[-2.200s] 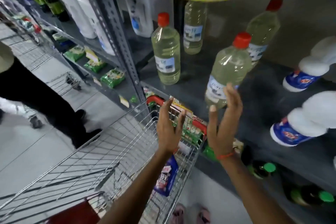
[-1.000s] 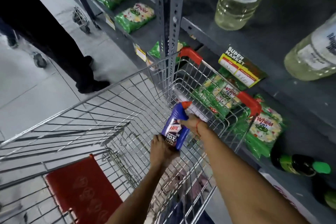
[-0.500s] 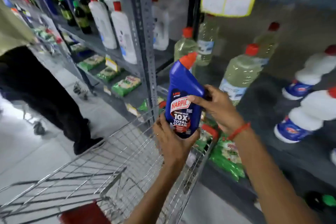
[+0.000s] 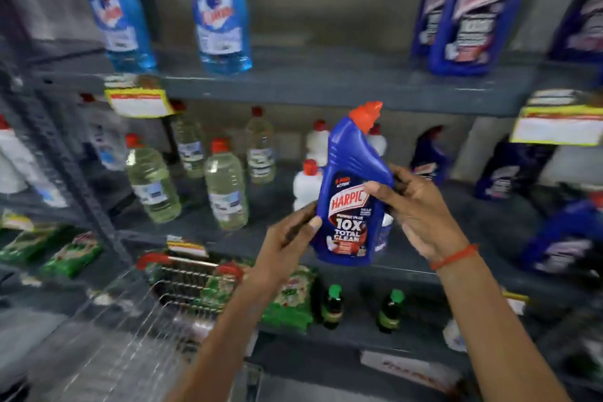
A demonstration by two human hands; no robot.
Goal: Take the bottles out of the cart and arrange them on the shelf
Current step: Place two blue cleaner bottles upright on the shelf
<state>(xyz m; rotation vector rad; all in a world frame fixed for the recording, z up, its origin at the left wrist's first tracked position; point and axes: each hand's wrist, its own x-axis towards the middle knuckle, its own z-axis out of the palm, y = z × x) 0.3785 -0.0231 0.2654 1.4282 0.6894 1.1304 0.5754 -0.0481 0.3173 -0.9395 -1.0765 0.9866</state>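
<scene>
I hold a blue Harpic bottle [image 4: 350,202] with an orange-red cap upright in front of the grey middle shelf [image 4: 267,238]. My left hand [image 4: 288,240] grips its lower left side. My right hand [image 4: 421,215] clasps its right side near the neck, with a red thread on the wrist. The wire cart [image 4: 137,313] with red handle ends sits below at the lower left, blurred; its inside is not visible.
Clear pale-yellow bottles [image 4: 225,186] and white bottles [image 4: 308,183] stand on the middle shelf. Dark blue bottles [image 4: 509,173] stand at its right. The upper shelf carries light blue bottles [image 4: 222,6] and dark blue ones [image 4: 473,6]. Green packets [image 4: 290,300] and green-capped bottles [image 4: 332,303] fill the lower shelf.
Both hands took the blue bottle out of the cart and raised it to the middle shelf's height. My view swung up and to the right along the shelves.
</scene>
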